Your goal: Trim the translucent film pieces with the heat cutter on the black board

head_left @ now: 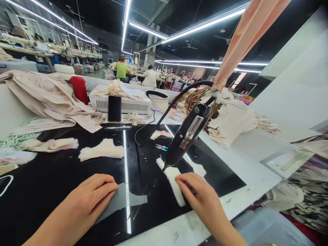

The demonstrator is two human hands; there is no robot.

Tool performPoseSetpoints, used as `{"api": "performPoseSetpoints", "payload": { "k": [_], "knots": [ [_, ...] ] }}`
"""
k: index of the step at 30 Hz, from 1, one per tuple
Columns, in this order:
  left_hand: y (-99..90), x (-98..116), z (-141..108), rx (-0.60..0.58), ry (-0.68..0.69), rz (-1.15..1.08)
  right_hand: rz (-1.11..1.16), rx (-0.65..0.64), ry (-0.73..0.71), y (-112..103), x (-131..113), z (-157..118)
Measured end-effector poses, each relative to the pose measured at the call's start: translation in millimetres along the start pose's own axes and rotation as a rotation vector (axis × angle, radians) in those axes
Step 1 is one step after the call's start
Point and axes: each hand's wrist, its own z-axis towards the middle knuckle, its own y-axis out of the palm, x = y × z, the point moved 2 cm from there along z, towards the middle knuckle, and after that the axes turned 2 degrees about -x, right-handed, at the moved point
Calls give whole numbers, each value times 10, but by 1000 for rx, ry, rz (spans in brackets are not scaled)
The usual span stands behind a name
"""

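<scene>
My left hand [93,194] lies flat on a thin grey see-through fabric piece [123,198], fingers together and stretched, thumb hidden. At the right, my right hand [198,191] is closed in a pinch at the edge of a narrow cream fabric piece [175,186]. A black corded tool [188,133] with a pointed metal tip hangs from a pink fabric strip [246,44], its tip just above the cream piece. Behind my right hand lies another cream piece [199,169]. Small snips [161,147] with a teal part lie beyond the tool tip.
A cream fabric stack [101,150] and a printed piece [51,145] lie on the glossy black board [143,164]. At the back stand a phone [114,108], a red cup [79,89] and a white vented box [135,105]. Fabric heaps [51,99] flank the table; co-workers sit beyond.
</scene>
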Motion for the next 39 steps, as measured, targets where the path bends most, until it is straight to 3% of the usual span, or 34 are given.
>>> {"api": "performPoseSetpoints", "payload": {
  "k": [4, 7, 15, 19, 26, 33, 39],
  "knots": [
    [112, -92, -88, -28, -27, 2, -130, 144, 193, -300, 576, 116],
    [165, -139, -127, -56, -47, -5, -157, 153, 226, -326, 776, 242],
    [135, -102, -78, -35, -21, -45, -200, 170, 221, -55, 756, 579],
    [141, -94, -79, -7, -16, -23, -163, 197, 246, -41, 749, 632],
    [172, -126, -106, -40, -22, -33, 160, 344, 362, -244, 851, 507],
    [200, -187, -113, -8, -9, 2, 631, 627, 513, -345, 1081, 360],
    [143, -149, -59, 43, 33, 6, 922, 734, 550, -397, 1003, 238]
  ]
}}
